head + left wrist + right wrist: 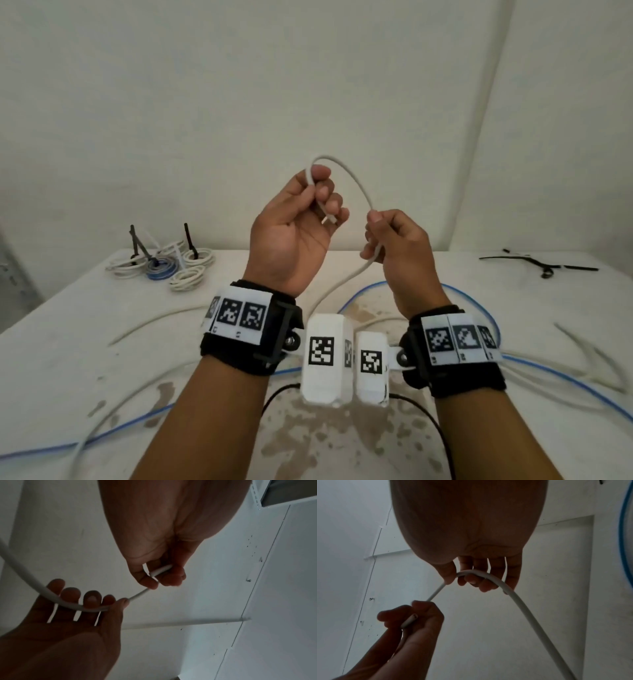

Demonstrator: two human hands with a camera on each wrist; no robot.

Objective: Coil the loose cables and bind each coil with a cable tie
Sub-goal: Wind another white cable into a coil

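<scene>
Both hands raised; left hand [294,219] grips white cable [356,181] end, right hand [397,246] pinches arc.

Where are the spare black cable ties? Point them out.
In the head view, the spare black cable ties lie loose at the table's far right, beyond the right hand.

A white cable [356,180] is arching in the air, its cut end [410,621] pointing downward. Its remaining length is trailing onto the table among loose white and blue cables [565,377]. Five tied coils [164,265] are lying far left, and black cable ties [537,263] are lying far right.
</scene>
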